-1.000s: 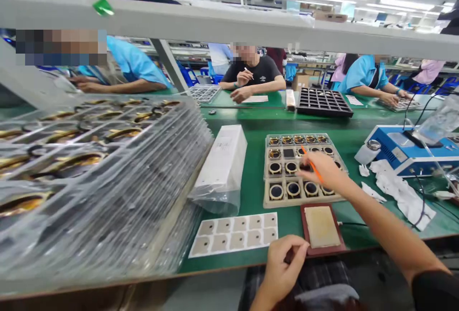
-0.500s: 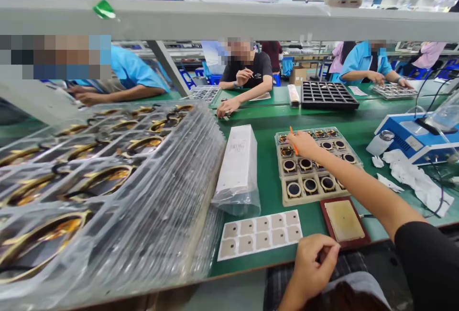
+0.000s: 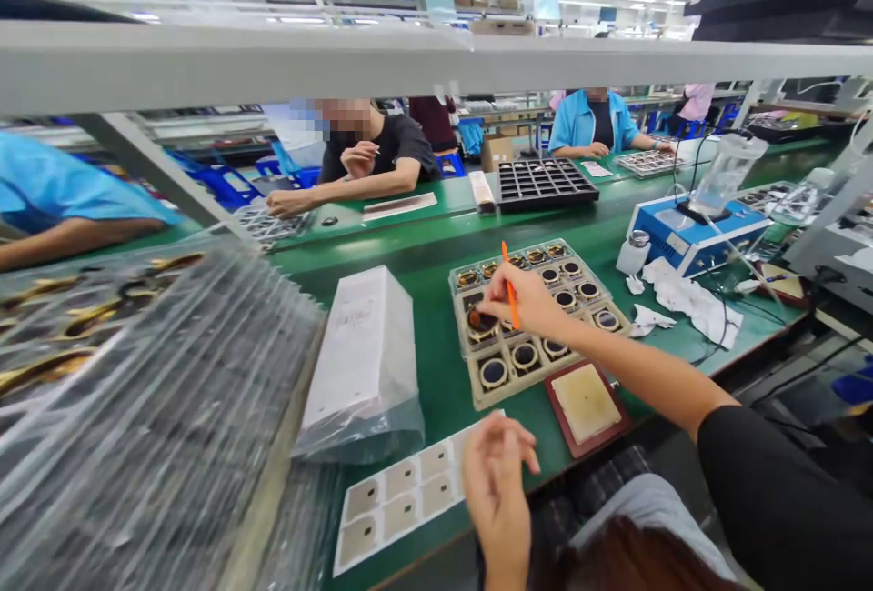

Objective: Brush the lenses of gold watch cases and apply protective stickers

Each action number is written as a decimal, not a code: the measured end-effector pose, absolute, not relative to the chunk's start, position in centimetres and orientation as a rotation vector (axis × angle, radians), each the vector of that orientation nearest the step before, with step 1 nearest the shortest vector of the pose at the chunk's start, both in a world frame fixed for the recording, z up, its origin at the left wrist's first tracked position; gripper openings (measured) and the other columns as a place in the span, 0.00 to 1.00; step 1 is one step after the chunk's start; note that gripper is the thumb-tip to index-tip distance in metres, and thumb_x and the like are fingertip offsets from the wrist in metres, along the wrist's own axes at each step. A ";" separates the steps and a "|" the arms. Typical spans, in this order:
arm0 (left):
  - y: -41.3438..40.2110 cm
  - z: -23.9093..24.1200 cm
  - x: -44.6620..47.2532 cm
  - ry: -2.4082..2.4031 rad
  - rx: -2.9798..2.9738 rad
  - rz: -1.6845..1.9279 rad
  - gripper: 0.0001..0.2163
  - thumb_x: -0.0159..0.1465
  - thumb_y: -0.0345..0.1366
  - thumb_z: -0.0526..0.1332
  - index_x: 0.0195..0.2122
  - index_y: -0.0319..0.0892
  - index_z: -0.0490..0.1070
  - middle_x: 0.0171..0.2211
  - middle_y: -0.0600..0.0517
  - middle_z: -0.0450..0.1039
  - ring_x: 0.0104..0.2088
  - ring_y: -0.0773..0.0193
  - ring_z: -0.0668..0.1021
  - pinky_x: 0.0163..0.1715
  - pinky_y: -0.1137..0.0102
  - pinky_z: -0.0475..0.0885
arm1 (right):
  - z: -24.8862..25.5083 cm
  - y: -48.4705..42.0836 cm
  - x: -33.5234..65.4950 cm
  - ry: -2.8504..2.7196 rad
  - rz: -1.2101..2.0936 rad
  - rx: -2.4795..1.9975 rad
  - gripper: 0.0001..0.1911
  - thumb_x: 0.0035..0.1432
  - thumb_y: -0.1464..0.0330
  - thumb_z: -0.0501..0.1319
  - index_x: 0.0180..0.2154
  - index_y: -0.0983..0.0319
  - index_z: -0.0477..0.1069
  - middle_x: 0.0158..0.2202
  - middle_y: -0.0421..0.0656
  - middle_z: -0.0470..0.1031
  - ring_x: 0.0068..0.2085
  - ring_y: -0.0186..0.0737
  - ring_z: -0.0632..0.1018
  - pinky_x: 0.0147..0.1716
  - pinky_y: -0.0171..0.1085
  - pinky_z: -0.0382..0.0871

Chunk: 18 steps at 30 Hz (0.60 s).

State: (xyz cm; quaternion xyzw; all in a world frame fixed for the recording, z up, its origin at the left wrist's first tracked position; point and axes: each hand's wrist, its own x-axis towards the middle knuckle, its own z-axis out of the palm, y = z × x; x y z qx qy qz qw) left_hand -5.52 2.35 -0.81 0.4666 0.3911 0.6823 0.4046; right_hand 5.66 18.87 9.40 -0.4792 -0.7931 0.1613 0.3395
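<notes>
Your right hand [image 3: 525, 300] pinched an orange stick [image 3: 509, 295] over a ring [image 3: 481, 325] in the tray [image 3: 470, 395]; left hand [image 3: 496, 473] hovered, grasping nothing. Best pressed gently, straight down.

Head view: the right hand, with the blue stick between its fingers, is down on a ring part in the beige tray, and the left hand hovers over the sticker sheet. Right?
Not quite: the stick is orange, not blue, as the head view shows. The rest holds: the right hand is down on a ring part in the beige tray, and the left hand hovers over the sticker sheet.
</notes>
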 end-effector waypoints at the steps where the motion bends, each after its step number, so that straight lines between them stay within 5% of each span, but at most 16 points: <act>1: 2.6 -0.2 -5.4 1.000 1.119 1.807 0.13 0.69 0.40 0.61 0.54 0.48 0.69 0.41 0.51 0.74 0.34 0.68 0.79 0.32 0.76 0.76 | 9.0 16.6 6.3 -1.936 0.534 -1.092 0.14 0.61 0.67 0.63 0.31 0.57 0.56 0.33 0.38 0.75 0.34 0.35 0.77 0.36 0.34 0.71; 4: 3.5 1.0 -4.6 1.024 1.099 1.771 0.19 0.66 0.42 0.65 0.56 0.48 0.68 0.52 0.46 0.72 0.46 0.62 0.80 0.41 0.72 0.79 | 7.1 10.3 8.1 -1.614 0.674 -0.831 0.17 0.58 0.64 0.66 0.28 0.57 0.57 0.30 0.39 0.75 0.31 0.36 0.77 0.31 0.35 0.72; 7: 3.8 1.4 -3.3 1.151 1.111 1.650 0.16 0.64 0.44 0.67 0.49 0.42 0.74 0.45 0.45 0.78 0.39 0.62 0.82 0.35 0.74 0.80 | 5.4 6.4 9.5 -1.437 0.901 -0.792 0.16 0.58 0.61 0.67 0.30 0.58 0.61 0.34 0.41 0.77 0.27 0.34 0.76 0.26 0.34 0.72; 10: 3.6 1.7 -2.0 1.228 1.116 1.662 0.16 0.61 0.46 0.68 0.44 0.39 0.77 0.41 0.45 0.80 0.38 0.60 0.83 0.34 0.72 0.81 | 4.4 5.2 11.0 -1.297 1.156 -0.757 0.16 0.57 0.57 0.68 0.34 0.57 0.64 0.38 0.44 0.79 0.32 0.37 0.80 0.32 0.38 0.77; 18: 3.1 3.5 0.0 1.147 1.073 1.709 0.16 0.60 0.46 0.69 0.42 0.40 0.79 0.36 0.48 0.82 0.29 0.64 0.82 0.27 0.74 0.80 | 2.9 5.2 12.7 -1.158 1.163 -0.847 0.17 0.52 0.59 0.72 0.32 0.57 0.65 0.35 0.41 0.79 0.38 0.41 0.81 0.39 0.41 0.78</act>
